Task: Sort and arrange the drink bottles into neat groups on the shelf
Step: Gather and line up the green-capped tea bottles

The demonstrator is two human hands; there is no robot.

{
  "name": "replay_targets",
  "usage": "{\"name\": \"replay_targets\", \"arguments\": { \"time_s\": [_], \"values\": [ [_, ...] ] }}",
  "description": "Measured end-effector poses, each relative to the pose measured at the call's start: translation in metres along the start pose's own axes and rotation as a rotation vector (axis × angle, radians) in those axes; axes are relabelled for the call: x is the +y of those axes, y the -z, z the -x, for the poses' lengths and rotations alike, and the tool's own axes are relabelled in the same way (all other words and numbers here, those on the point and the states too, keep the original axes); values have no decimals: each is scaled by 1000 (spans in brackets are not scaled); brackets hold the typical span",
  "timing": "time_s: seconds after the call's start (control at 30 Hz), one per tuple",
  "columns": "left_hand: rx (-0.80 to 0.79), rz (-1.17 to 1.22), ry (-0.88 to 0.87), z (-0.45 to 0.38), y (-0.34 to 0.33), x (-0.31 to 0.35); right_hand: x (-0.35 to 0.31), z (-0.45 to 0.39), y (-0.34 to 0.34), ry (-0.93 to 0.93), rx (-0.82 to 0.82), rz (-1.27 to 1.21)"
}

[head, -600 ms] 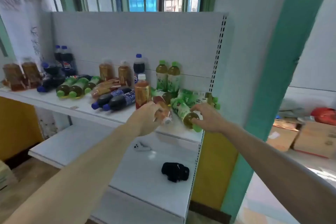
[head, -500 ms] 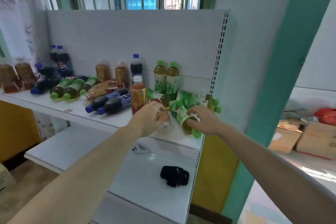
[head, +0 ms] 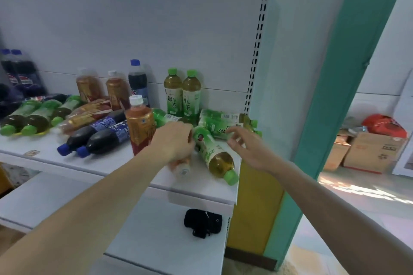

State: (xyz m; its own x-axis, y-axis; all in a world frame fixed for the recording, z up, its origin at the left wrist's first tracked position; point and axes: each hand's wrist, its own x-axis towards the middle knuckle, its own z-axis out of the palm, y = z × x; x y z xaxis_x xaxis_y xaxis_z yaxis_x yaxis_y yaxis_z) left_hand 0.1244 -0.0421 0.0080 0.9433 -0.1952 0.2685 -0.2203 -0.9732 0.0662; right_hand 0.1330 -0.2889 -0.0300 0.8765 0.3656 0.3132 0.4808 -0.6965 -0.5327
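On the white shelf (head: 196, 187) my left hand (head: 173, 140) is closed over a lying amber tea bottle (head: 182, 166) whose white cap points at me. Just right of it lies a green tea bottle (head: 214, 154), green cap toward the shelf's front edge. My right hand (head: 248, 145) hovers beside that bottle with fingers spread, holding nothing. Behind it lie more green tea bottles (head: 220, 121). Two green tea bottles (head: 182, 94) stand upright at the back. An upright amber bottle (head: 139, 126) stands left of my left hand.
Further left lie two cola bottles (head: 98, 136), amber bottles (head: 88, 115) and green tea bottles (head: 29, 119); more stand at the back panel. A black pouch (head: 202, 222) rests on the lower shelf. A teal post (head: 348, 73) rises at right, cardboard boxes (head: 368, 152) beyond.
My right hand has let go of the lying green tea bottle and opened beside it. My left hand stays on the lying amber bottle. The view has moved closer to the shelf.
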Motion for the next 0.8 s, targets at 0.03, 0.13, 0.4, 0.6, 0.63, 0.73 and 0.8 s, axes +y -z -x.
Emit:
{"name": "replay_targets", "arguments": {
  "time_s": [0.03,0.13,0.4,0.6,0.63,0.73,0.8],
  "values": [
    [-4,10,21,-5,-2,3,9,-7,8,-19,35,33],
    [16,63,81,-23,-9,7,36,-34,32,-113,127,86],
    [-77,212,81,-77,-29,4,105,-96,40,-405,81,-14],
    [-144,137,28,-82,-43,6,128,-103,27,-360,126,-409],
    [-145,126,23,-81,-43,6,129,-105,29,-324,176,-408],
    [-143,113,23,-84,-45,6,123,-115,46,-188,283,-340],
    [-140,101,21,-85,-47,7,110,-126,62,-90,308,-237]
  ]
}}
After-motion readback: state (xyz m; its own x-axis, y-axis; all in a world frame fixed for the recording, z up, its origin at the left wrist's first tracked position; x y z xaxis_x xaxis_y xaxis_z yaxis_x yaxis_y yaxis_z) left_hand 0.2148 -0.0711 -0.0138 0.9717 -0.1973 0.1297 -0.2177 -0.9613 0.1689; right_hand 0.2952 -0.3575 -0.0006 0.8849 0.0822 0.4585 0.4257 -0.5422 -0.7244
